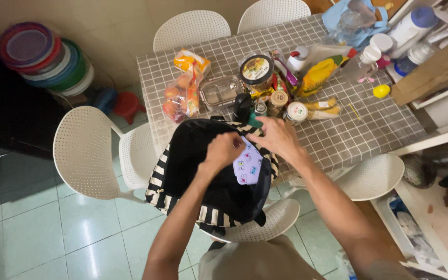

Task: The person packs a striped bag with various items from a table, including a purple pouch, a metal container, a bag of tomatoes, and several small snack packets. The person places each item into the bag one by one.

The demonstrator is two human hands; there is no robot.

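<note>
Both hands, left hand [224, 150] and right hand [276, 136], pinch 1 pale lilac pouch [247, 165] with small prints, over the striped bag's [203, 176] black lining.

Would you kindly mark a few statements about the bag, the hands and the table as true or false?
1. Both hands are at the open striped bag. True.
2. The left hand holds a red cup. False: it is by a pale patterned pouch in the bag.
3. The right hand is at the bag's far rim. True.
4. The tiled table is bare. False: jars, bottles and snack packets crowd it.
5. The chairs are black. False: white.
</note>
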